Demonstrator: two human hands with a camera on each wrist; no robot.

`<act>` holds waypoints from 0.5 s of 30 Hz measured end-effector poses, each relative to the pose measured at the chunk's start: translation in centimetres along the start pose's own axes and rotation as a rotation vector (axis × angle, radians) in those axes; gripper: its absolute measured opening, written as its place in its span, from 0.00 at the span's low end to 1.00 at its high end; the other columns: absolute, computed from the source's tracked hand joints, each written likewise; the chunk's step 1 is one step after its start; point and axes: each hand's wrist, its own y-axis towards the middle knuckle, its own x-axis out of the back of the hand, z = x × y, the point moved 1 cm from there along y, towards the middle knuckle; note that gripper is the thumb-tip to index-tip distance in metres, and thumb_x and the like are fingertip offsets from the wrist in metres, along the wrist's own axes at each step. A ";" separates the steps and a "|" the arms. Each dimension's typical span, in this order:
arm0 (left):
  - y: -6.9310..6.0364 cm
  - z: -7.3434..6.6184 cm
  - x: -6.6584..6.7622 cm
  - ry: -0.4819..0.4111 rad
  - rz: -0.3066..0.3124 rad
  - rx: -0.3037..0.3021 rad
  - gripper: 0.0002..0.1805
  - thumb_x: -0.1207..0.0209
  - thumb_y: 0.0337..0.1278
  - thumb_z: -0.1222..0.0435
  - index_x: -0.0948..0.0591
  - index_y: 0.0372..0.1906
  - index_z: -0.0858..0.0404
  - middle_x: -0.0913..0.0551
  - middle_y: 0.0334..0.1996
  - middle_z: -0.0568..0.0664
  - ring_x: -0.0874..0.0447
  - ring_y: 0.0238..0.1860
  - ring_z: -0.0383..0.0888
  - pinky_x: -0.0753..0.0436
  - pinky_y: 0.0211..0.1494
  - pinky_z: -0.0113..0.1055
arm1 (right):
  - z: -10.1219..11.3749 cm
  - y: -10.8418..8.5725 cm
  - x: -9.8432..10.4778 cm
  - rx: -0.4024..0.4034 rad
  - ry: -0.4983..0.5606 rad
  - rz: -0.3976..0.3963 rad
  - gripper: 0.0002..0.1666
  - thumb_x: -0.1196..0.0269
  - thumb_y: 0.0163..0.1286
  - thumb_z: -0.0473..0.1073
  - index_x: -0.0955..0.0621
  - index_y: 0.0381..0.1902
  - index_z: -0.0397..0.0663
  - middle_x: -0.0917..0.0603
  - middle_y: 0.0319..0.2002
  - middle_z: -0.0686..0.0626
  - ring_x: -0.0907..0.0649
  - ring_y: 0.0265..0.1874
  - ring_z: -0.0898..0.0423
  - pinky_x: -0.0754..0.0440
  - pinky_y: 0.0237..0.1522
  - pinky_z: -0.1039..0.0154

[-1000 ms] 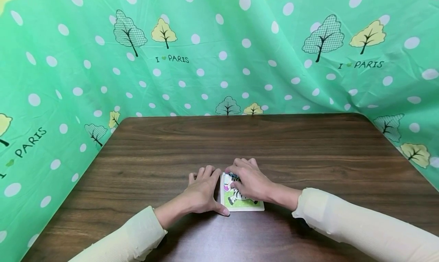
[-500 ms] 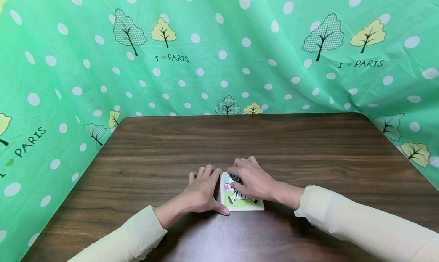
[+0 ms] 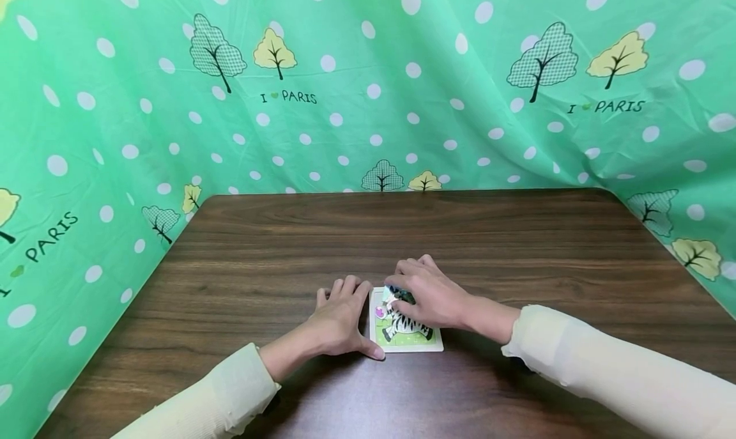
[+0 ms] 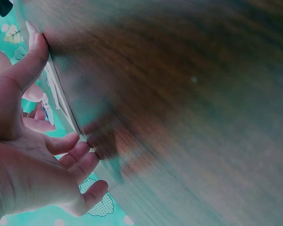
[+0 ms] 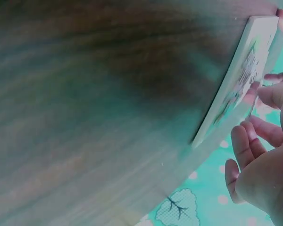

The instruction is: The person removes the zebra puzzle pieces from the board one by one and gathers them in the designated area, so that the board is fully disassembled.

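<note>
at left, a pale left sleeve (image 3: 230,388) is turned back above the wrist, and the left hand (image 3: 340,321) spreads its fingers along the puzzle's left side, thumb at the near left corner and index finger at the far left one; it steadies the edge and is not clenched. just right of it the puzzle (image 3: 402,342) lies flat on the table (image 3: 259,254), white-rimmed, showing a zebra over green, with a pink patch at its left. above its far part the right hand (image 3: 434,292) pinches a thin piece (image 4: 47,109) between thumb and fingers, tilted up from the puzzle; the other fingers are bent. farther right is the right sleeve (image 3: 604,362), and behind everything hangs a green dotted cloth (image 3: 374,49) printed with trees. the head view gives the zebra picture plainly but leaves the pinch mostly covered by the right hand. the left wrist view shows the piece on edge beside the right fingertips, and the left thumb against the rim. the right wrist view shows the rim's thickness and the piece as a narrow sliver; the print there is too slanted to read.
</note>
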 end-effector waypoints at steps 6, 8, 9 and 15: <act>-0.1 -0.1 0.0 -0.005 -0.004 -0.005 0.54 0.24 0.19 0.38 0.32 0.60 0.56 0.33 0.54 0.49 0.37 0.53 0.48 0.38 0.50 0.49 | -1.3 -0.6 1.1 -0.026 -0.013 -0.004 0.21 0.32 0.60 0.45 0.17 0.49 0.42 0.25 0.32 0.54 0.30 0.31 0.59 0.41 0.40 0.60; -0.1 0.0 0.0 -0.003 -0.006 -0.005 0.54 0.24 0.19 0.38 0.32 0.60 0.56 0.33 0.54 0.49 0.37 0.53 0.48 0.38 0.50 0.49 | -1.9 -0.9 1.6 -0.047 -0.017 -0.009 0.21 0.31 0.59 0.45 0.16 0.49 0.42 0.24 0.33 0.53 0.29 0.31 0.59 0.41 0.40 0.60; -0.1 -0.1 0.0 -0.004 -0.008 -0.006 0.54 0.24 0.18 0.38 0.32 0.60 0.56 0.32 0.54 0.49 0.37 0.53 0.48 0.38 0.50 0.49 | -2.3 -1.1 1.8 -0.061 -0.017 -0.011 0.21 0.31 0.59 0.45 0.16 0.49 0.42 0.23 0.33 0.53 0.29 0.32 0.59 0.40 0.40 0.60; -0.1 0.0 0.0 -0.003 -0.019 -0.007 0.55 0.24 0.17 0.38 0.31 0.60 0.56 0.32 0.54 0.49 0.37 0.53 0.49 0.38 0.50 0.50 | -4.8 -2.5 3.6 -0.146 -0.006 -0.024 0.20 0.31 0.59 0.42 0.16 0.49 0.41 0.23 0.33 0.53 0.27 0.31 0.57 0.40 0.38 0.59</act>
